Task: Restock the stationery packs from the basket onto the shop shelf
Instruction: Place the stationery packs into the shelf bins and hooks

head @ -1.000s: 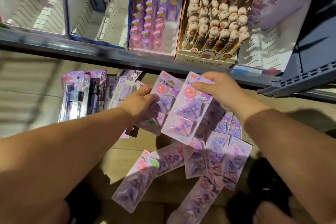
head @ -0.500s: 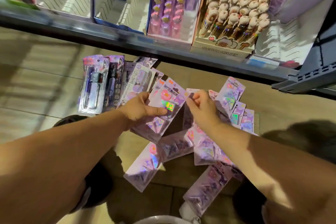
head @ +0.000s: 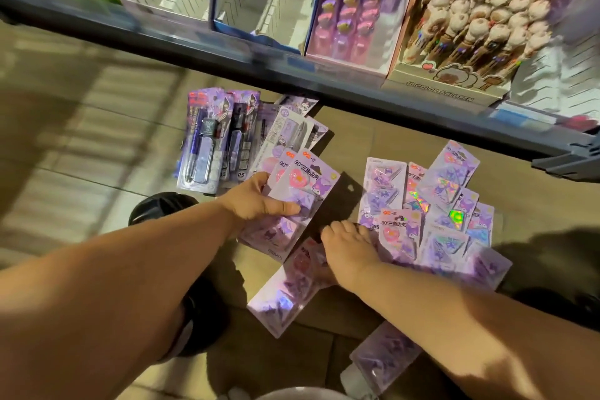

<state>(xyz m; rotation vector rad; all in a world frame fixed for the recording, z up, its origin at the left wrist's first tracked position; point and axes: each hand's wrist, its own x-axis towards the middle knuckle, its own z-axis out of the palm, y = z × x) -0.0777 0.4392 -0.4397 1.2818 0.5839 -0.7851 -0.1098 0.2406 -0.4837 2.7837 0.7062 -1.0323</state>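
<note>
Below the shelf (head: pixel 227 57) edge, left hand (head: pixel 256 201) grips a stack (head: pixel 303 196) of packs; right hand (head: pixel 349 252) touches a loose pack (head: pixel 285 299) on the floor, grip unclear. Gathering, likely; next, pinch it, add to stack.

**Purple stationery packs spread on the floor below the shelf**

A left hand (head: pixel 256 201) grips a small stack of purple clip packs (head: pixel 303 195), tilted, printed faces up. To the right, loose clip packs (head: pixel 449 185) lie fanned and overlapping on the floor, some flashing holographic foil. A single pack (head: pixel 285 295) lies nearer, slanted. At the far left, pen packs (head: pixel 207 146) lie side by side. The shelf (head: pixel 227 52) runs across beyond them.
</note>
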